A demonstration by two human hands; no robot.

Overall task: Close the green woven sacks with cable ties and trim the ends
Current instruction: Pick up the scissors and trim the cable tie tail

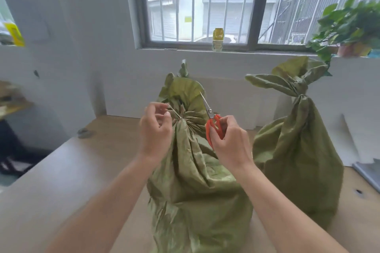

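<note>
Chiefly, the risk from here lies in the cut. The scissors (211,121) in the right hand (230,144) have their blades together and pointing up past the gathered mouth of the near green woven sack (191,181), apart from the cable tie tail (174,112), so they are not yet opened or brought across to it. If the points sweep through the pleated fabric on the way, they could snag or slit the weave. If the blades close too near the tie's lock, they could nick the band and let the neck spring loose, and a cut too far out would leave a sharp stub. A slack tail could also slide between the blades rather than shear, so the left hand (156,129) needs to hold it taut. That hand's fingers (158,106) are curled close, with index tip and thumb appearing to pinch the end of the pale tail, which runs down and right to the cinched neck. The right hand's fingers (226,122) are narrowly curled round the orange handles, gripping the scissors just beside the neck on its right. The near sack stands on the counter (92,170) between the forearms. A second green sack (298,160) stands to its right with its neck already bound; whether its tail is trimmed is too small to tell.
</note>
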